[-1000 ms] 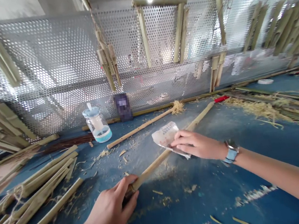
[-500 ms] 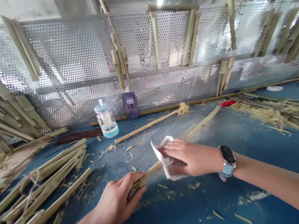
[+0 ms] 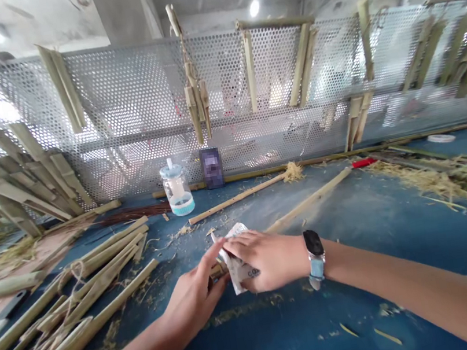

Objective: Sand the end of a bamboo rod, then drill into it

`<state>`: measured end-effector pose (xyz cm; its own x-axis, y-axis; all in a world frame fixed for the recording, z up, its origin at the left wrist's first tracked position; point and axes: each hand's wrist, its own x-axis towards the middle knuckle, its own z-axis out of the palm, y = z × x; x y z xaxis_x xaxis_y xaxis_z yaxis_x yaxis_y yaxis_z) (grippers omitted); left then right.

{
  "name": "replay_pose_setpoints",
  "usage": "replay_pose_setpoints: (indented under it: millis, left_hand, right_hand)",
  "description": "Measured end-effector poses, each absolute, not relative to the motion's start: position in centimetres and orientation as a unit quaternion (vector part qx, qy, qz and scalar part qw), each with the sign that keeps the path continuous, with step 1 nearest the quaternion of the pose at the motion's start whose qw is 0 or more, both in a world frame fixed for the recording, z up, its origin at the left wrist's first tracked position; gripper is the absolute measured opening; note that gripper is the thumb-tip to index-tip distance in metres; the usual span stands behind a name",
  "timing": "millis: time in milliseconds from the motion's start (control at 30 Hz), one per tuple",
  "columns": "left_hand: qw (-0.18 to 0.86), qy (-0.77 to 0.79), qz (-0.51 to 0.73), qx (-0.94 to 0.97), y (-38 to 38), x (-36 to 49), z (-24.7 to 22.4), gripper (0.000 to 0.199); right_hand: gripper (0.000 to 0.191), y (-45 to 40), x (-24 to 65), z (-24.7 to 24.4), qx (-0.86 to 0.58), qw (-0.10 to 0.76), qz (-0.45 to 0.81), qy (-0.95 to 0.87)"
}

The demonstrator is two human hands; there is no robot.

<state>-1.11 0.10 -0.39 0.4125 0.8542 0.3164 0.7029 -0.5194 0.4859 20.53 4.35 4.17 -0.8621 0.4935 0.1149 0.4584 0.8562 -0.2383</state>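
Observation:
My left hand (image 3: 195, 296) is closed around the near end of a slim bamboo stick (image 3: 316, 196), which slants away to the upper right across the blue table. Right beside it, my right hand (image 3: 274, 258), with a watch on the wrist, grips a folded piece of sandpaper (image 3: 238, 273) around the same stick. Print shows on the paper's whitish back; its inner face is hidden. The two hands almost touch. Pale dust lies on the table around the stick. A red piece (image 3: 363, 162) lies at the stick's far end.
Several bamboo pieces (image 3: 116, 301), some tied with string, lie on the left. Behind stand a clear drinking bottle (image 3: 178, 192) and a dark blurred box (image 3: 212, 168) before a perforated metal panel (image 3: 128, 85). Another bamboo stick (image 3: 237, 198) and shavings (image 3: 417, 174) lie farther back.
My right hand has slid the sandpaper down the stick, toward the lower left, up to my left hand. My left hand keeps its grip. The view has shifted slightly.

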Motion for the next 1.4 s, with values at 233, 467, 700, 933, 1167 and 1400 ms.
replay_pose_setpoints:
  millis: [233, 467, 700, 933, 1167, 1400]
  left_hand:
    - [0.166, 0.502, 0.262, 0.807, 0.6, -0.8, -0.1, 0.023]
    - [0.148, 0.511, 0.260, 0.806, 0.8, -1.4, -1.0, 0.022]
    - [-0.049, 0.478, 0.123, 0.868, 1.2, -4.1, 4.9, 0.041]
    - [-0.141, 0.463, 0.109, 0.868, 1.4, -0.9, 10.7, 0.040]
    - [-0.202, 0.507, 0.002, 0.838, 3.2, 2.0, 7.0, 0.025]
    - [-0.284, 0.495, 0.033, 0.820, 4.0, 0.0, 9.6, 0.021]
  right_hand:
    - [0.046, 7.1, 23.3, 6.3, -0.247, 0.071, 0.114, -0.960]
    - [0.041, 9.2, 24.7, 4.6, -0.290, 0.021, 0.077, -0.954]
    - [0.015, 9.0, 24.9, 3.7, -0.343, 0.051, -0.020, -0.938]
    - [0.018, 8.6, 23.7, 4.8, -0.371, 0.077, -0.033, -0.925]
    - [0.018, 7.5, 21.1, 7.6, -0.400, 0.087, -0.020, -0.912]
    - [0.025, 10.0, 21.2, 11.2, -0.385, 0.016, 0.122, -0.915]
